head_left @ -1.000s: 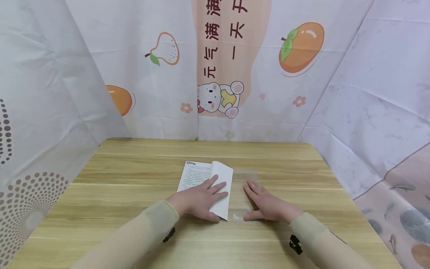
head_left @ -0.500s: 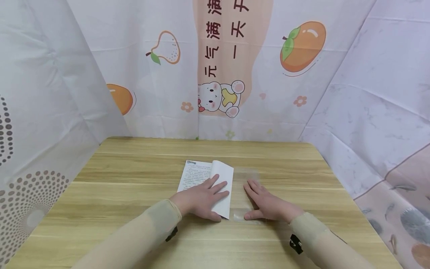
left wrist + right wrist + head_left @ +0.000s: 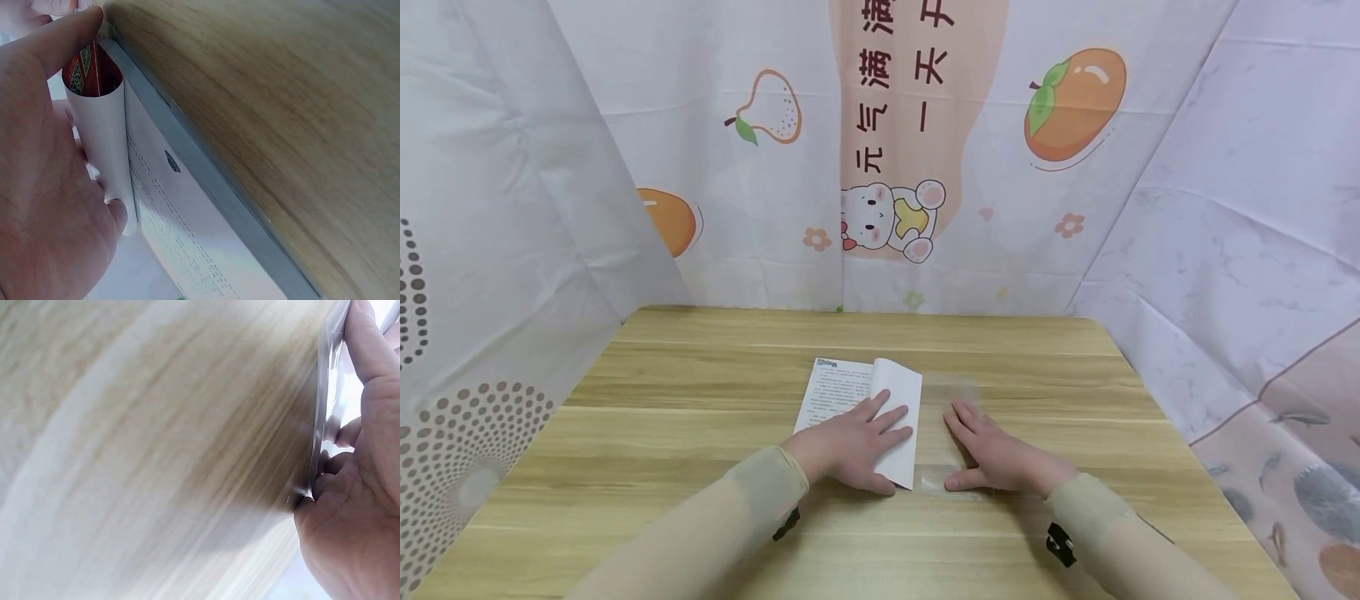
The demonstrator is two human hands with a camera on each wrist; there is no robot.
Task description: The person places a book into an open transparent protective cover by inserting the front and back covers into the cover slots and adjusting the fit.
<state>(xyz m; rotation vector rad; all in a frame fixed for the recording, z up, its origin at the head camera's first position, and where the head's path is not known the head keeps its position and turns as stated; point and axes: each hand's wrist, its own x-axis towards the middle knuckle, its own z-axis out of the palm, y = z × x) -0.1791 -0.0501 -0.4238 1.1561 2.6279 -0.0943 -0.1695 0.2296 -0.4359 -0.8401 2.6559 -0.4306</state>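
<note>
the book lies flat near the middle of the tabletop, a printed page showing on its left part. over its right part a white sheet curls; from the left wrist you can look into the roll, where the inner side is red with a green and gold pattern.

the left hand rests on that sheet, its fingers straight and spread, pressing from above without gripping; the thumb points along the near edge, by the open end of the curl. the right hand lies just to the right, on a piece of clear film. its fingers are straight and close together, the thumb held apart, and nothing is clasped in them. the film reaches up to the right side of the book; whether any of it runs underneath, i can't tell. seen from the right wrist, it stands up in a shiny fold beside the thumb.

pale sleeves cover both arms. behind the tabletop hangs a white curtain with orange fruit, a cartoon bear lying sideways, and dark lettering.
</note>
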